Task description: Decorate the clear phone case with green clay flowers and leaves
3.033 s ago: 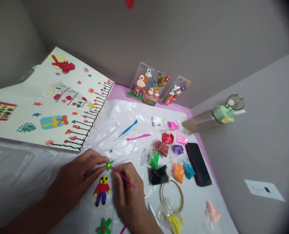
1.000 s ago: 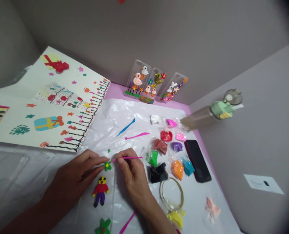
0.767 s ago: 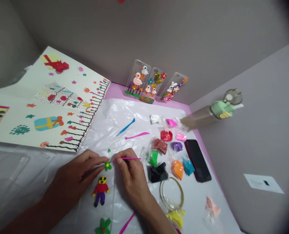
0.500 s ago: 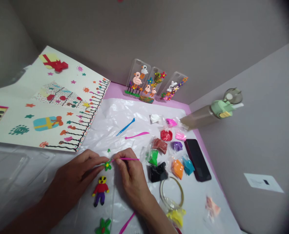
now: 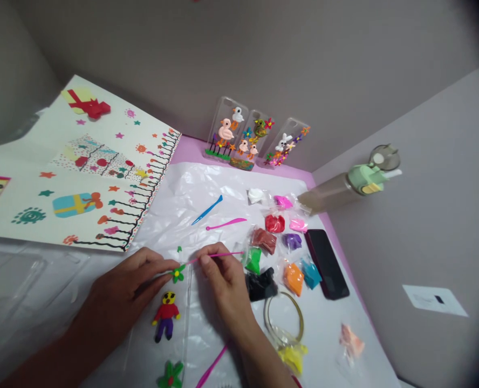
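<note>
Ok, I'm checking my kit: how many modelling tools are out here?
4 in view: a blue tool and a pink tool on the plastic sheet, a thin pink tool in the right hand, and a pink one by the bottom edge. Others may be hidden.

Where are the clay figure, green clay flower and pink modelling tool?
clay figure [image 5: 165, 311], head view, red shirt
green clay flower [image 5: 178, 274], head view, yellow centre
pink modelling tool [image 5: 233, 253], head view, thin shaft

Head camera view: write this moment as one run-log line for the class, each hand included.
left hand: touches green clay flower | right hand: holds pink modelling tool | nearby: clay figure
</note>
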{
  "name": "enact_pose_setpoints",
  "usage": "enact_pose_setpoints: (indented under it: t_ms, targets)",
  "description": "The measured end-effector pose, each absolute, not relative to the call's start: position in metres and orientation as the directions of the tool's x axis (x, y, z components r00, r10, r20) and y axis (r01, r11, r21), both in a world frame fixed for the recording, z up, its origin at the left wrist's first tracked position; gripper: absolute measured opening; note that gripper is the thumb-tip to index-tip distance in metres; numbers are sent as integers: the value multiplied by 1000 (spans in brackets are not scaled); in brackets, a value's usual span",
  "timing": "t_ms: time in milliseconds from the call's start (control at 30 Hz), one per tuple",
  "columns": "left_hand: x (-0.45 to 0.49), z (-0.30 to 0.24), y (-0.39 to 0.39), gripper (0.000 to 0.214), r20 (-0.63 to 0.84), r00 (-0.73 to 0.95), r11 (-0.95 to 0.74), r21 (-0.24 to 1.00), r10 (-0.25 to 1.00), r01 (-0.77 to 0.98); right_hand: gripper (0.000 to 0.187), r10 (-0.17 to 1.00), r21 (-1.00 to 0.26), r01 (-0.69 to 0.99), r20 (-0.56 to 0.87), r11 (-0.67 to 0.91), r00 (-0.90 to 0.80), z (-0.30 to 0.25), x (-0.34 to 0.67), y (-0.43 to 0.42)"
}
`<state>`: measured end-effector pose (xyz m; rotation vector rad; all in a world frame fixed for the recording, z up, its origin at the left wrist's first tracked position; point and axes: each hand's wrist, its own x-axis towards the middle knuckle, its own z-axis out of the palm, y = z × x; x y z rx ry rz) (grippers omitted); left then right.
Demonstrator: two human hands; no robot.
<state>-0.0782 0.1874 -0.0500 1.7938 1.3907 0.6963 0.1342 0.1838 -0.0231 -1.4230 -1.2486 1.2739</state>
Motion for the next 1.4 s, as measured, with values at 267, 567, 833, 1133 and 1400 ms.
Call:
enact_pose_setpoints:
  t_ms: [267,567,833,1133,1400]
  targets:
    - [-77,-50,189,29,-27,224,-101,834,974,542,24,967,-967,-86,-247,-241,65,-25,127,180]
    - [-78,-53,185,34,-51,215,-82,820,975,567,17,999,-972,234,-31,-33,11,-18,123,174]
    - [-78,-53,187,34,-95,226,-51,822,970,566,22,992,-950,312,-29,11,-121,-14,125,172]
    - [-79,-59,186,33,-61,213,-68,833,975,549,20,973,-891,420,86,171,-213,-20,124,170]
    - [-78,-56,186,33,-69,207,-59,830,976,555,22,965,-846,483,123,223,-230,-23,123,169]
